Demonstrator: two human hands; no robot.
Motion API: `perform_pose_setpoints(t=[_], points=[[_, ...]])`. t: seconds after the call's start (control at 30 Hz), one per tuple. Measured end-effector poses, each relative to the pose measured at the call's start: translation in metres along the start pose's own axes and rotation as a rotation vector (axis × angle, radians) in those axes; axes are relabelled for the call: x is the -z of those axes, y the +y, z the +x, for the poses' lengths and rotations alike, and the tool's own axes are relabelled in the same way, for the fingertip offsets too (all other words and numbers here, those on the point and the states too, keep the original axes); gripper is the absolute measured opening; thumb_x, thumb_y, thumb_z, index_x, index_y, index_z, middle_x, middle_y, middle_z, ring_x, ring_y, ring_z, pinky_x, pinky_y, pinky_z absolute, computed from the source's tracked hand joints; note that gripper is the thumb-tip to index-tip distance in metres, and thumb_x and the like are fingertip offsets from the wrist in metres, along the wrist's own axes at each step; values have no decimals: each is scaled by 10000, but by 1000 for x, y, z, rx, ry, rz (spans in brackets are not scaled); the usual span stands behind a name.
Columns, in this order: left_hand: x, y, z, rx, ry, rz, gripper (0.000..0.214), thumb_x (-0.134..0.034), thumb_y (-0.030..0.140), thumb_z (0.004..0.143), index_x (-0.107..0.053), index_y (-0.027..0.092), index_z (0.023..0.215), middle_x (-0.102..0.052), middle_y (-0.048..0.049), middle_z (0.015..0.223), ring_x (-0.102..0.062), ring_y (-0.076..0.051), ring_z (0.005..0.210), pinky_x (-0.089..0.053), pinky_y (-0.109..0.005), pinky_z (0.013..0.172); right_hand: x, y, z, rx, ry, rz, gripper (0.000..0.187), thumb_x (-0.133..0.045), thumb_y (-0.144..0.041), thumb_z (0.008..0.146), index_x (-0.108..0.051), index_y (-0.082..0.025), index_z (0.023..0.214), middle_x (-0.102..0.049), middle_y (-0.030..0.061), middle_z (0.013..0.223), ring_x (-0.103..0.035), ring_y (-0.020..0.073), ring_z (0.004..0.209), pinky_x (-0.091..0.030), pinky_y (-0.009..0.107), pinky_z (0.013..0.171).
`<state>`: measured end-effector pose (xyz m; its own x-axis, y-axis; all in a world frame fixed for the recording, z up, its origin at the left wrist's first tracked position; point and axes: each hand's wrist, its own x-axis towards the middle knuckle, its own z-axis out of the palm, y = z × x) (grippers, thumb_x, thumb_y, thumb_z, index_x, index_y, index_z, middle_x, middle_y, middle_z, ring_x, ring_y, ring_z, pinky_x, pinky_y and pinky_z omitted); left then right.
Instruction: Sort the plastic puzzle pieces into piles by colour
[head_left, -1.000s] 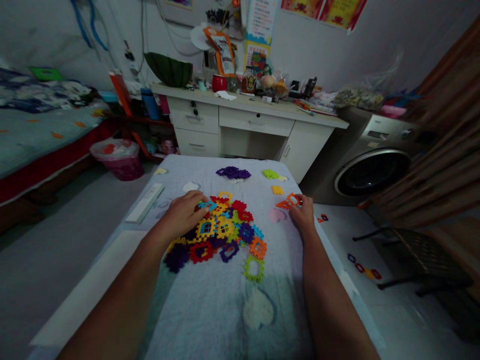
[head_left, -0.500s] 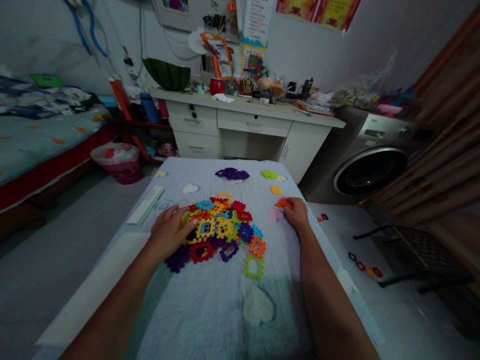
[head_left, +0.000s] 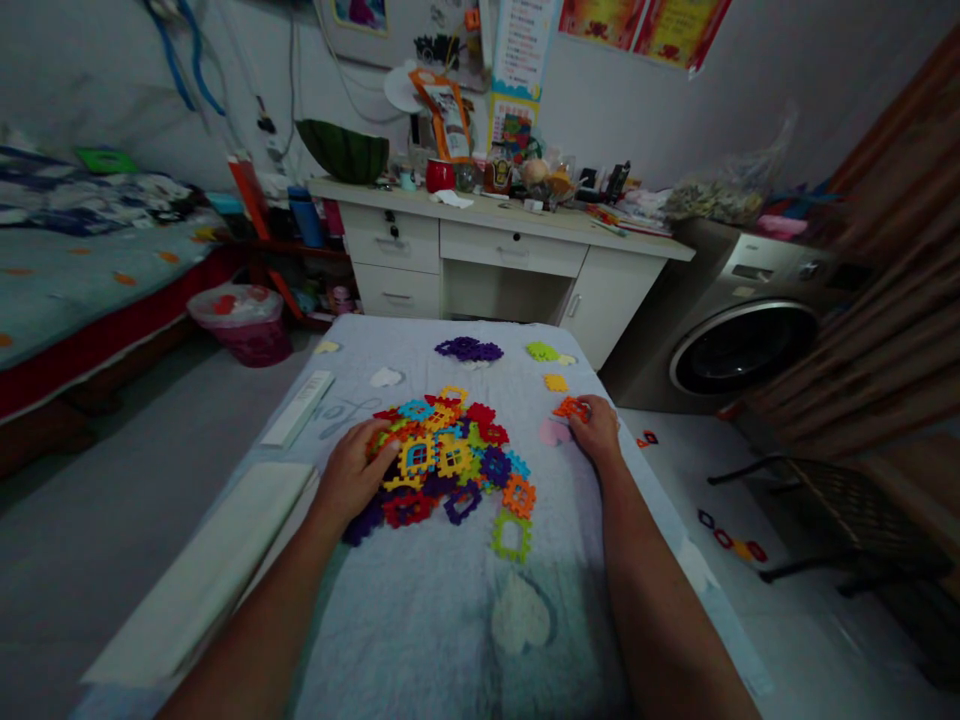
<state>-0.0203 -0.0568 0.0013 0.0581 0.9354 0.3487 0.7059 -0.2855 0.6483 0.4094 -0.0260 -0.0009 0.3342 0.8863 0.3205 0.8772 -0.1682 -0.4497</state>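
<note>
A heap of colourful interlocking plastic tiles [head_left: 450, 462] lies in the middle of a table covered with a light blue cloth [head_left: 420, 610]. My left hand [head_left: 354, 474] rests at the heap's left edge, fingers curled round an orange tile [head_left: 380, 437]. My right hand [head_left: 598, 430] lies near the table's right edge, fingertips touching a small pile of orange tiles [head_left: 570, 407]. A pink heart-shaped patch [head_left: 552, 432] shows beside it. A green tile [head_left: 511, 535] sits apart at the front of the heap.
Sorted piles lie at the far end: purple [head_left: 469, 349], lime green [head_left: 542, 351], yellow [head_left: 556, 382]. A white flat box [head_left: 298, 407] lies at the left. Beyond stand a cluttered desk [head_left: 495, 235], a washing machine [head_left: 739, 315], a bed [head_left: 67, 280], and loose tiles on the floor [head_left: 727, 538].
My left hand has drawn back from the top of the heap to its left edge and curled on an orange tile. My right hand has shifted slightly nearer, staying at the orange pile.
</note>
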Motion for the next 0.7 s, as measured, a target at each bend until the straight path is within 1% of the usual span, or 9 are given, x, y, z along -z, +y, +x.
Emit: perform_pose_setpoints(t=[0.1,0.17,0.23,0.3,0.37,0.5,0.6,0.7], points=[[4,0,0,-30,10,-16,415,-476,519,903,-599,198,1136,-591,-91,1258,-551,-248,1196,-415,-402,1073,1,-3,1,5,29,-16,362,-565,-319,797,-649,-193,1126,-621,116,1232,-532,289,1144,-379,427,991],[7,1,0,-81,-8,28,413,-480,507,904,-599,191,1140,-584,-101,1273,-546,-255,1200,-412,-409,1072,2,-8,5,1,42,-21,345,-542,-322,815,-658,-196,1115,-626,111,1230,-527,292,1146,-374,438,995],[9,2,1,-130,-42,103,418,-474,502,906,-602,185,1147,-604,-109,1253,-561,-267,1170,-420,-430,1051,3,-16,13,29,33,-30,325,-526,-324,836,-666,-202,1103,-628,101,1243,-522,293,1152,-367,445,1002],[11,3,1,-157,-75,191,427,-455,499,912,-602,188,1164,-626,-111,1230,-570,-283,1146,-418,-462,1029,3,-28,27,81,-24,-52,312,-515,-332,866,-672,-211,1106,-630,88,1258,-517,292,1167,-359,448,1015],[12,3,1,-155,-93,283,441,-434,500,919,-598,197,1196,-628,-114,1245,-557,-297,1164,-397,-486,1028,1,-43,44,122,-127,-96,321,-495,-349,902,-672,-225,1140,-630,82,1274,-507,294,1191,-352,453,1025],[15,4,0,-119,-128,422,502,-403,523,930,-569,206,1282,-593,-127,1323,-512,-310,1234,-360,-479,1044,-11,-69,78,138,-335,-237,374,-435,-368,954,-638,-249,1244,-582,107,1342,-488,307,1228,-374,472,1008],[17,8,-2,-73,-160,483,527,-396,552,931,-547,237,1326,-598,-121,1330,-514,-319,1236,-331,-497,1050,-23,-78,97,138,-409,-315,402,-405,-387,970,-607,-250,1289,-531,142,1373,-483,318,1238,-394,498,994],[19,13,-3,-26,-181,516,517,-408,554,930,-534,281,1351,-614,-106,1320,-521,-335,1226,-266,-565,1071,-33,-79,108,122,-455,-356,426,-382,-441,978,-607,-235,1276,-509,164,1366,-491,329,1236,-396,537,996]])
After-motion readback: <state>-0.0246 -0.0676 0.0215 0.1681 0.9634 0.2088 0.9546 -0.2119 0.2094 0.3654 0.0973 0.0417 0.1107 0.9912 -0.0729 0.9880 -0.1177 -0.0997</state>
